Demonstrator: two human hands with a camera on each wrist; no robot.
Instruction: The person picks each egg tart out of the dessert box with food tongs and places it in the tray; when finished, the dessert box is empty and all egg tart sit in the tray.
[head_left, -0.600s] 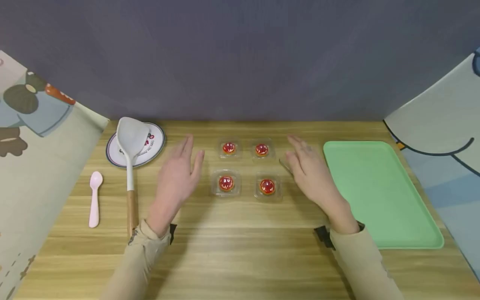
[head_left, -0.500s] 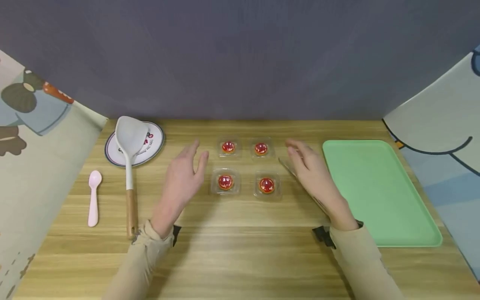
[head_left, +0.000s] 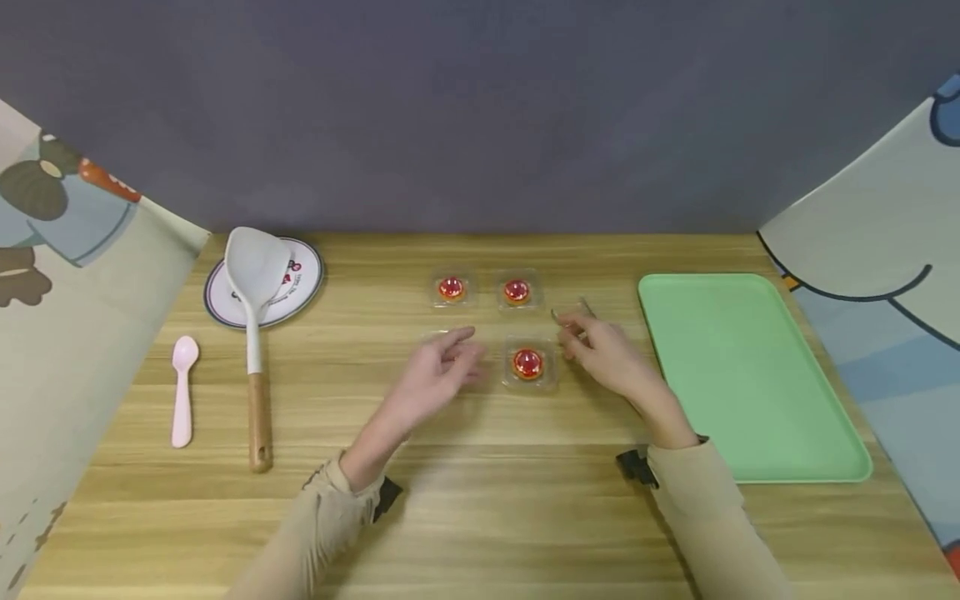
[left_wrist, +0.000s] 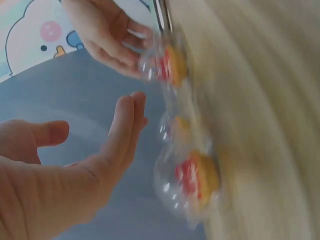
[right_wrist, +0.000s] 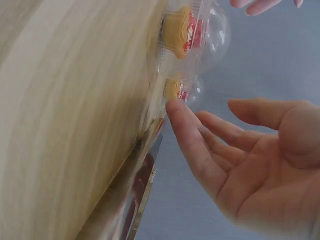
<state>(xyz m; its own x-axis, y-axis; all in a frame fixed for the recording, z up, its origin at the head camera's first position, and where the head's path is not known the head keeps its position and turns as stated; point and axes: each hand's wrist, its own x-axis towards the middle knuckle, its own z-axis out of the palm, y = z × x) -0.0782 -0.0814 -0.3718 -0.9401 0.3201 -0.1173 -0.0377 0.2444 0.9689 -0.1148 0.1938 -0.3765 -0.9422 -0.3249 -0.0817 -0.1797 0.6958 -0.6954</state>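
My left hand [head_left: 429, 379] hovers over the front-left clear package, hiding most of it; its fingers are loosely bent and hold nothing. Just right of it lies another clear domed package [head_left: 528, 364] with a small red-topped tart inside. Two similar packages, back-left [head_left: 452, 289] and back-right [head_left: 517, 290], sit behind. My right hand [head_left: 611, 360] is above a pair of shiny metal tongs [right_wrist: 142, 185], whose two tips show past the fingers in the head view. In the right wrist view its fingers are relaxed and apart, beside the tongs, not gripping them.
At right lies a green tray [head_left: 750, 375]. On the left, a white spatula [head_left: 255, 271] with a wooden handle rests across a patterned plate [head_left: 303, 292]. A pink spoon [head_left: 183, 392] lies farther left. A dark wall [head_left: 480, 117] rises behind the wooden table [head_left: 480, 517].
My left hand has moved right, from beside the packages to over the front-left one. My right hand has drawn slightly back and left, its fingers more bent, and the tongs' tips have come into view.
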